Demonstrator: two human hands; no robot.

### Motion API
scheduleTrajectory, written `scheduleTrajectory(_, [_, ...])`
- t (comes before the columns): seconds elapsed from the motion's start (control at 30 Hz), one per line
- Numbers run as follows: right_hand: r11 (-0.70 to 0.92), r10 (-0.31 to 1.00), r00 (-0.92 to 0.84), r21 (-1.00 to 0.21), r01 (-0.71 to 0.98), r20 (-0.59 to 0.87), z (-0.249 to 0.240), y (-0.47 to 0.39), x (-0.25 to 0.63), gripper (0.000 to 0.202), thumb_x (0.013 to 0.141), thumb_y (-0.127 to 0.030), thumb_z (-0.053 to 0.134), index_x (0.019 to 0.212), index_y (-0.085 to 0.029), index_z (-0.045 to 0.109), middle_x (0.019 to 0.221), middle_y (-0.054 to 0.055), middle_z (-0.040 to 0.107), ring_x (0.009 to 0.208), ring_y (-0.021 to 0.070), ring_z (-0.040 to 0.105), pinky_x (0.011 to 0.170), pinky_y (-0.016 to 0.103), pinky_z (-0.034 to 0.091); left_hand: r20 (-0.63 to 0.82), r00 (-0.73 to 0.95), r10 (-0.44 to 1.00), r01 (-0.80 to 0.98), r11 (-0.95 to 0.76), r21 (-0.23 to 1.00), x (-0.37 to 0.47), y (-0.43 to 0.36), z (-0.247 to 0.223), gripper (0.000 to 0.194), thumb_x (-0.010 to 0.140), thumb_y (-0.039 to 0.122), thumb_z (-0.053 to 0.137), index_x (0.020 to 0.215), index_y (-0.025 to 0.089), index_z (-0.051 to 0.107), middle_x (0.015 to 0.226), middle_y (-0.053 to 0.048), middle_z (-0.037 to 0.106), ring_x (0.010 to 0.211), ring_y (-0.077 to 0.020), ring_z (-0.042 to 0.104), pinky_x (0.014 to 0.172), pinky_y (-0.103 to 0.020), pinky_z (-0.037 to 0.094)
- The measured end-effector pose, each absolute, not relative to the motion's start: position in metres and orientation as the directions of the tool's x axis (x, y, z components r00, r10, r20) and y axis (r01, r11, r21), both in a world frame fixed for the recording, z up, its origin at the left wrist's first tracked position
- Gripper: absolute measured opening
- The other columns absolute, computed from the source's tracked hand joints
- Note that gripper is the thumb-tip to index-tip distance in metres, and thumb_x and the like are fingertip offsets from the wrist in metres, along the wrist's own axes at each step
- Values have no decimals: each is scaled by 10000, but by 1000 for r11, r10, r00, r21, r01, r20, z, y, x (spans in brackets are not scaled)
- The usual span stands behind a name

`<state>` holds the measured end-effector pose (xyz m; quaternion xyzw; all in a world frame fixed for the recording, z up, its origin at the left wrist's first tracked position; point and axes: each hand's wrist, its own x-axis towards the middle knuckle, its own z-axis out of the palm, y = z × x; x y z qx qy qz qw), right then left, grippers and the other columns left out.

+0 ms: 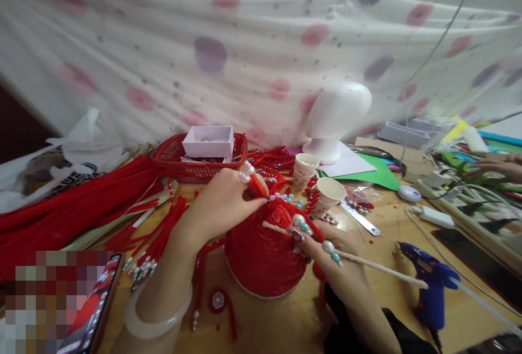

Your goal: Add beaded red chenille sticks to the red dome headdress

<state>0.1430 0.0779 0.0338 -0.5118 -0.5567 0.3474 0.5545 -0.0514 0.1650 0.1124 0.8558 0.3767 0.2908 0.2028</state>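
A dome-shaped red headpiece (265, 261), wound in red strands with a bead-trimmed lower rim, stands in the middle of the table. At its top, my left hand (222, 202) is closed, pinching a red fuzzy strip (256, 185) tipped with pink pearl beads. My right hand (332, 250) lies against the headpiece's right side, its fingers closed on a long thin whitish stick (379, 266) that points at the dome. Red strips with white and turquoise beads (300, 222) cross over those fingers; whether they are gripped too, I cannot tell. Small pink and blue beads (281, 197) dot the headpiece's top.
Behind stand a red basket (163, 153) with a white box (207, 144), paper cups (331, 191) and a white foam head (340, 112). A blue glue gun (432, 283) lies right; a phone (104, 310) and red strips (134, 196) lie left. Another person's hand (499, 169) shows far right.
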Motion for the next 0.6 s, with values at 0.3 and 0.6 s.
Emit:
scheduleTrajectory(0.3, [202, 967, 121, -965, 165, 223, 31, 77, 143, 239, 772, -415, 732, 674, -198, 715, 621, 29, 679, 542, 147, 568, 480, 211, 424, 342, 553, 760, 532, -638, 557, -51, 165, 113, 149, 804, 132, 631, 776, 218, 749, 829, 4, 777, 807, -177, 712, 763, -283, 503])
scheduleTrajectory(0.6, [212, 964, 128, -966, 148, 231, 31, 76, 141, 195, 768, -395, 757, 712, -208, 745, 588, 3, 628, 525, 125, 509, 467, 204, 383, 350, 566, 746, 555, -659, 508, -50, 167, 114, 140, 809, 142, 633, 765, 217, 743, 827, 2, 777, 806, -184, 706, 757, -292, 493])
